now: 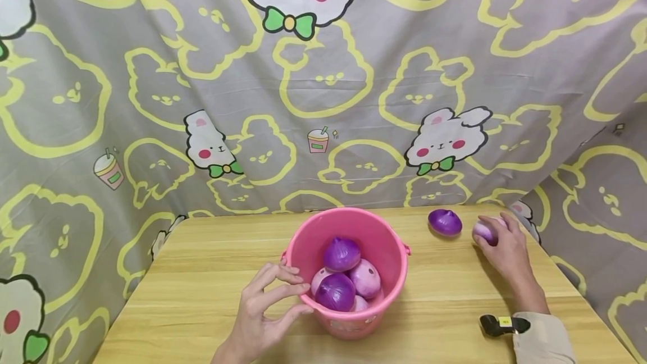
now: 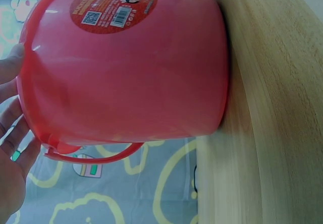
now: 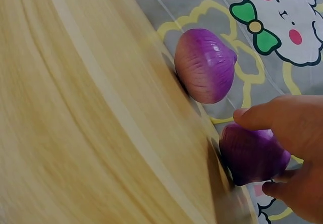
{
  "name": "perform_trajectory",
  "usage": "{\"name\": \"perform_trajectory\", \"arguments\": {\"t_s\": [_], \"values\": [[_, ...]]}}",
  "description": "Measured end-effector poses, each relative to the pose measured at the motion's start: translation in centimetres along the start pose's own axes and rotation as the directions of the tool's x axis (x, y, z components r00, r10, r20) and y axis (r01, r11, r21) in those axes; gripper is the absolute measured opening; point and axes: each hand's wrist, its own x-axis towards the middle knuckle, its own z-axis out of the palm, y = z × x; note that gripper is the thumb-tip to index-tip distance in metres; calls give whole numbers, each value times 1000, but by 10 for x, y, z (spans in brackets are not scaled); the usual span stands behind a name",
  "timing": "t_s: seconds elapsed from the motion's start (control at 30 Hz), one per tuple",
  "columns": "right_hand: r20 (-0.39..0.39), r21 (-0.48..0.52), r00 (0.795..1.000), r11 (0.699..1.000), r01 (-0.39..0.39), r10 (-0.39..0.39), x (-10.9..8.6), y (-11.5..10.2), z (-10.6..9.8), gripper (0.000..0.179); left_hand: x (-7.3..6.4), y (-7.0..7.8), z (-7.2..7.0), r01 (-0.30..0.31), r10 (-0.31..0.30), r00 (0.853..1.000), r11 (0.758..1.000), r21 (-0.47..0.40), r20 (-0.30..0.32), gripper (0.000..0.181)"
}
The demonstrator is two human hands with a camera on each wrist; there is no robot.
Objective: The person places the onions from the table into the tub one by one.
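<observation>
A pink bucket [image 1: 349, 324] stands on the table with several onions inside, dark purple ones [image 1: 335, 292] and paler ones [image 1: 365, 278]. My left hand [image 1: 265, 305] holds the bucket's near-left rim, thumb outside and fingertips at the edge; the left wrist view shows the bucket's outer wall [image 2: 131, 82] and the fingers along the rim. At the table's right rear, my right hand [image 1: 507, 246] grips an onion [image 3: 252, 153] between thumb and fingers. Just left of that hand lies another purple onion [image 1: 445, 222], apart from it.
The wooden table [image 1: 217, 251] meets a grey patterned cloth [image 1: 328, 100] at its back edge, and cloth also hangs along both sides. On the bucket are a folded-down handle [image 2: 101, 158] and a red label [image 2: 113, 12]. A black strap [image 1: 502, 324] sits near the right sleeve.
</observation>
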Motion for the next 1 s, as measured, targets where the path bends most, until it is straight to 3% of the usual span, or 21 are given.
{"name": "perform_trajectory", "arguments": {"t_s": [0.23,1.0], "values": [[31,-21,999,999,-40,40,-1,0,0,46,0,0,0,6,-6,1000,1000,-3,0,20],[4,-7,1000,1000,-24,24,0,0,-5,46,-1,-1,0,-2,2,1000,1000,0,2,21]]}}
